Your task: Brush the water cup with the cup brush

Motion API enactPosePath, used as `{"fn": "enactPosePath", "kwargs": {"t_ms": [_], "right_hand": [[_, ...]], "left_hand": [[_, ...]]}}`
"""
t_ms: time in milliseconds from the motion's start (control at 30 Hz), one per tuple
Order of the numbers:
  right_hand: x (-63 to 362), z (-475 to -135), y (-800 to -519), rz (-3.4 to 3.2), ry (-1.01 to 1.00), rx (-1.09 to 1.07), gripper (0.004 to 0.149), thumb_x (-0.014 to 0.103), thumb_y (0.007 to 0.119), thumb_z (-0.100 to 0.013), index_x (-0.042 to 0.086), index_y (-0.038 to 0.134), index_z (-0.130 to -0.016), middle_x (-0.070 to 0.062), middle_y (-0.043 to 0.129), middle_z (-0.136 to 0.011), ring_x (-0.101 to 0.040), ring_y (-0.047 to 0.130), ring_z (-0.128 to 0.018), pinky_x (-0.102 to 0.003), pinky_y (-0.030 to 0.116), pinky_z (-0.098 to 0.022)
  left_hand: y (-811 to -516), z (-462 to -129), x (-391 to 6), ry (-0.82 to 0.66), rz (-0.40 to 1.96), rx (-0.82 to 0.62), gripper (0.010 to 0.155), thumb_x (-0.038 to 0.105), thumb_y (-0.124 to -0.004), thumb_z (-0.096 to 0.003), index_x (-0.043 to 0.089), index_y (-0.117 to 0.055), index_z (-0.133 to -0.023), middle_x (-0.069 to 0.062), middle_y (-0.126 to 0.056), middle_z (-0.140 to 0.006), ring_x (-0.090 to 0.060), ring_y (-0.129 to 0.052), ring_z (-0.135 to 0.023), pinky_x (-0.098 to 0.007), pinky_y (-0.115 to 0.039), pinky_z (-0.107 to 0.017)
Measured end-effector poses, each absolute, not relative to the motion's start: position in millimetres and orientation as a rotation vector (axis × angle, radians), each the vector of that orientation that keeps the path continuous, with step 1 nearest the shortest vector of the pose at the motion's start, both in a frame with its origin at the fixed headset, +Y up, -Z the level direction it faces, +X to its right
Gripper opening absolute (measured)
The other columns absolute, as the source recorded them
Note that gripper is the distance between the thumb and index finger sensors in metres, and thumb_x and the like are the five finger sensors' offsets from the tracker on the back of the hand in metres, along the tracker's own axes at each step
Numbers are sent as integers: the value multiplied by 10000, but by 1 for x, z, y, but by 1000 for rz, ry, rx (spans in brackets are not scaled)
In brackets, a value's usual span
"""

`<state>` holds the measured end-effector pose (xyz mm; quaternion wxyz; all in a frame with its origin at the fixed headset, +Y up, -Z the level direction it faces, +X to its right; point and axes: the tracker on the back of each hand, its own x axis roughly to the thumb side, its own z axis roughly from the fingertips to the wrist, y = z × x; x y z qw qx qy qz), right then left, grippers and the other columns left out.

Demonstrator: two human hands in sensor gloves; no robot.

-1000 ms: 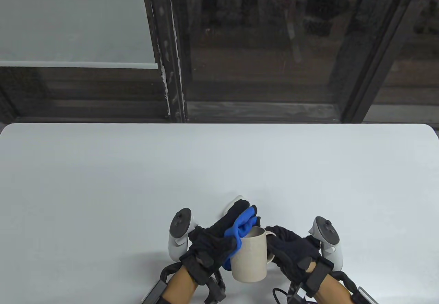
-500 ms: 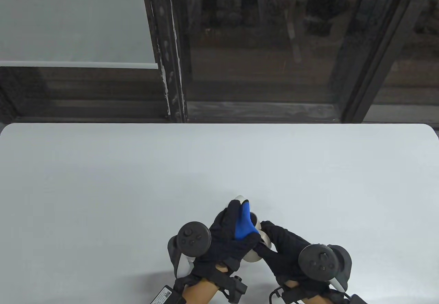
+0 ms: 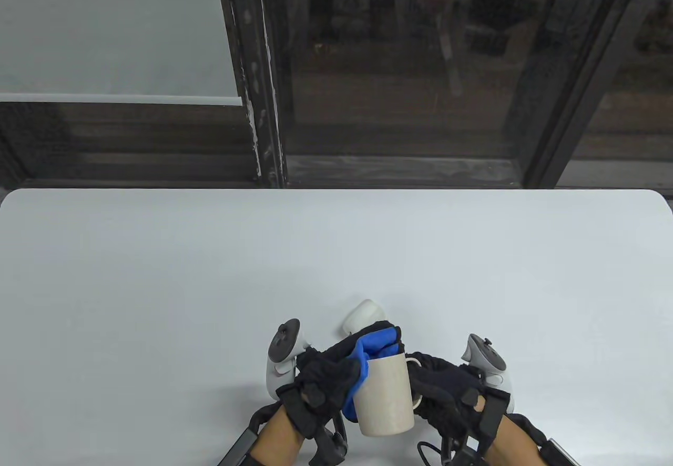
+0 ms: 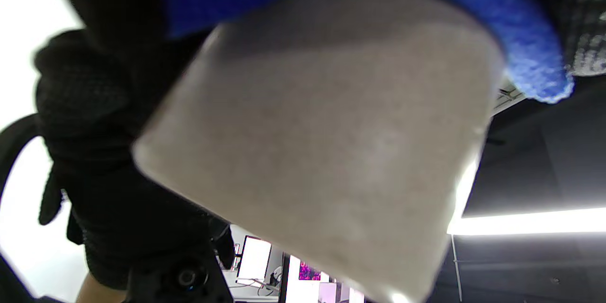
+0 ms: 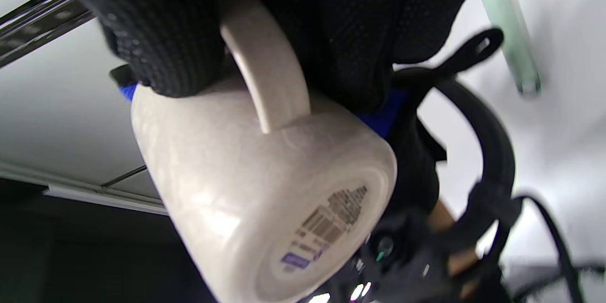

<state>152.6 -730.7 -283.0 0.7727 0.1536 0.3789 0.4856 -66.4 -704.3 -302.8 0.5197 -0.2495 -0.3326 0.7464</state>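
Both my hands held work: right hand (image 3: pixel 447 387) gripped the cup (image 3: pixel 384 397) handle, mouth tilted away toward my left hand's (image 3: pixel 326 376) blue brush (image 3: pixel 376 344).

Cup (image 3: pixel 384 397) at bottom centre of the table view, above the counter (image 3: pixel 157 276), between the two hands: left hand (image 3: pixel 326 376) on its left, right hand (image 3: pixel 447 389) on its right at the handle (image 5: pixel 265 66). Cup brush (image 3: pixel 376 342) sits at the cup's upper-left rim, against the left hand. Window (image 3: pixel 399 77) fills the upper frame behind the counter.
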Motion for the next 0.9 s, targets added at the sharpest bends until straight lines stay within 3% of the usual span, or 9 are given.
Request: {"fn": "enactPosePath", "kwargs": {"t_ms": [133, 200, 433, 600, 767, 900], "right_hand": [[161, -287, -723, 1216, 716, 338, 479, 537, 870, -463, 259, 735, -829, 7, 840, -853, -158, 991, -780, -365, 781, -646], [170, -288, -715, 1356, 594, 343, 479, 532, 873, -464, 254, 737, -829, -1, 837, -854, -171, 989, -776, -379, 780, -637], [174, -269, -673, 2076, -18, 377, 491, 500, 884, -467, 220, 733, -841, -41, 829, -849, -213, 983, -760, -406, 780, -614], [157, -252, -657, 2413, -363, 485, 515, 499, 894, -461, 204, 726, -848, -54, 827, -846, -218, 986, -755, -409, 784, -605], [168, -259, -658, 2245, -248, 473, 491, 510, 928, -427, 224, 783, -798, -39, 871, -801, -207, 1009, -706, -395, 803, -576], [184, -273, -668, 1903, 31, 418, 487, 507, 939, -402, 227, 809, -777, -36, 894, -782, -210, 1025, -680, -397, 807, -566]], "left_hand": [[-707, -306, -75, -744, 1732, -600, 990, 795, -896, -271, 377, -571, -1108, -122, -639, -1158, -390, -281, -1160, -691, -281, -797], [-706, -306, -79, -685, 1663, -535, 986, 780, -905, -273, 386, -556, -1108, -118, -615, -1166, -389, -312, -1161, -690, -290, -801], [-697, -292, -80, -310, 1258, -229, 994, 758, -901, -287, 386, -489, -1111, -128, -522, -1173, -410, -387, -1138, -654, -350, -808], [-698, -284, -72, -227, 1079, -145, 992, 793, -815, -292, 399, -411, -1107, -134, -466, -1177, -419, -414, -1122, -631, -395, -805], [-697, -287, -75, -318, 1189, -169, 992, 775, -865, -280, 372, -470, -1096, -159, -517, -1155, -432, -471, -1103, -634, -428, -797], [-698, -296, -78, -518, 1443, -292, 997, 794, -877, -267, 359, -526, -1093, -158, -606, -1127, -435, -566, -1077, -647, -490, -776]]}}
